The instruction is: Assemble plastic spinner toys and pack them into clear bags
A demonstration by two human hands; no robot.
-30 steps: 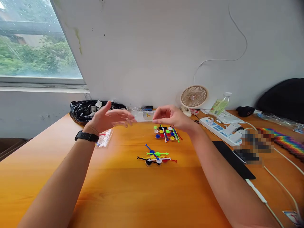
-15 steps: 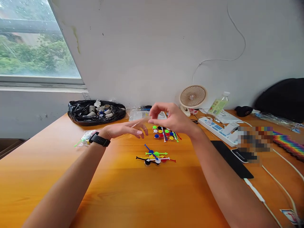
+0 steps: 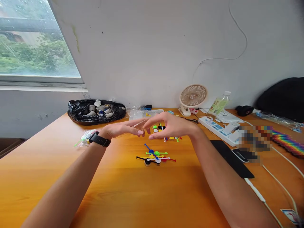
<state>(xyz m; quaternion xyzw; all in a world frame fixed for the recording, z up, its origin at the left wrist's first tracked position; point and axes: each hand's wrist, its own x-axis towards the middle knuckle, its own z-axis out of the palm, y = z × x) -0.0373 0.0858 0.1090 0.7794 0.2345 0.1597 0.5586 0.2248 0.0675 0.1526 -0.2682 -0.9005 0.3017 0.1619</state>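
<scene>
My left hand [image 3: 124, 128], with a black watch on its wrist, holds a thin clear plastic bag [image 3: 140, 123] above the table. The bag is hard to make out; the left fingertips are partly hidden. My right hand [image 3: 168, 126] is just to the right of it, thumb and fingers apart in a curve, with nothing visible between them. Below both hands lies a cluster of coloured arrow spinners [image 3: 156, 154] with round bases. Behind my right hand are more coloured spinner pieces [image 3: 155, 130], partly covered by it.
A black plastic bag [image 3: 76, 115] with grey pieces stands at the back left, near a small clear packet [image 3: 85, 137]. A fan [image 3: 193, 96], a bottle [image 3: 218, 106], a power strip [image 3: 217, 129] and a black mat [image 3: 230, 158] are on the right of the wooden table [image 3: 114, 190].
My right hand has come down and slightly left, closer to my left hand, and its fingers have spread. It now covers more of the rear spinner pieces. My left hand has barely moved.
</scene>
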